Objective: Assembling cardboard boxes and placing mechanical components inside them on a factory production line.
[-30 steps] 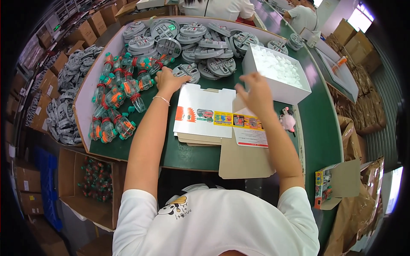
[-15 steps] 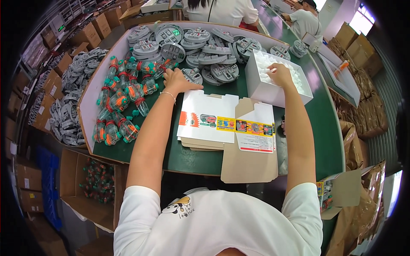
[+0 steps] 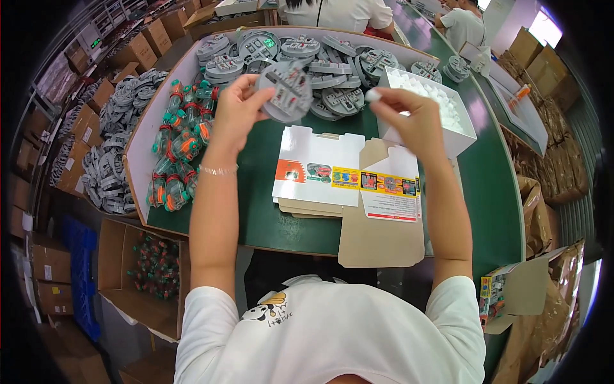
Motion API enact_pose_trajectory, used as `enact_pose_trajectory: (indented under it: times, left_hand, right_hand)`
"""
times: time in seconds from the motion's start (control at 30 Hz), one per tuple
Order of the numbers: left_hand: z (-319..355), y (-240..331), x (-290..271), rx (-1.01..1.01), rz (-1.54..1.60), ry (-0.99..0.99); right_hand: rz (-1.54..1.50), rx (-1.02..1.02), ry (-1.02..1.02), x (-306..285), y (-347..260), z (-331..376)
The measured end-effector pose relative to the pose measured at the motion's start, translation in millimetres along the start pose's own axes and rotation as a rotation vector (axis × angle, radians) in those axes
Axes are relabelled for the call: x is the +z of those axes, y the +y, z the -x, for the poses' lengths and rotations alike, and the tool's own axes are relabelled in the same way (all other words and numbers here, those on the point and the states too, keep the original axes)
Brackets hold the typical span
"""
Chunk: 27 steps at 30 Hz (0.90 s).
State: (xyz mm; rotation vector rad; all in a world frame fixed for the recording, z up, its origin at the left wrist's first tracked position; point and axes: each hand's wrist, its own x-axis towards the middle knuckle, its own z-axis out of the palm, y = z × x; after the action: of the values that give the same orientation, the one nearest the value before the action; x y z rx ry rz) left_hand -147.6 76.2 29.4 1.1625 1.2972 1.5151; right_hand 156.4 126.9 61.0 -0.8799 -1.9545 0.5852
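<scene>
My left hand (image 3: pixel 240 115) grips a round grey plastic tray of small parts (image 3: pixel 285 93) by its left edge, lifted above the table and tilted toward me. Between thumb and fingertips, my right hand (image 3: pixel 409 115) pinches a small white piece (image 3: pixel 373 95), blurred and too small to name. Just beyond that hand stands a white box (image 3: pixel 462 137) filled with similar white pieces. Below both hands lie flattened printed cartons (image 3: pixel 320 173), stacked on the green table (image 3: pixel 256 217). More round grey trays (image 3: pixel 342 100) are heaped behind my left hand.
Clear bottle-shaped toys with green and orange parts (image 3: pixel 185 147) pile up at the left, inside the table's raised rim. An open cardboard box (image 3: pixel 115 265) of similar items stands low at left. An opened printed carton (image 3: pixel 495 297) sits at right. Other people sit beyond the table.
My left hand has picked a round grey tray off the heap and brought it up. My right hand has come out of the white box, moving left with a white piece.
</scene>
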Motion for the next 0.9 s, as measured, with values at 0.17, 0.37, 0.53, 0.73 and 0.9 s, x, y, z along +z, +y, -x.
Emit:
enact_pose_trajectory:
  times: [0.17,0.37,0.53,0.73,0.9]
  left_hand:
    - [85,12,58,0.232,0.204,0.031]
    - [115,8,78,0.314,0.167,0.069]
    - [124,5,84,0.355,0.161,0.072]
    - [137,0,84,0.341,0.127,0.092]
    - [142,-11,79,0.286,0.188,0.093]
  right_hand:
    - [0.038,-0.247,-0.050,32,-48,34]
    - [0.140,-0.443,0.014,35,-49,54]
    - [0.137,-0.367,-0.015,32,-54,71]
    - [0.173,-0.395,-0.030,41,-54,83]
    - [0.161,-0.374,0.022,46,-60,92]
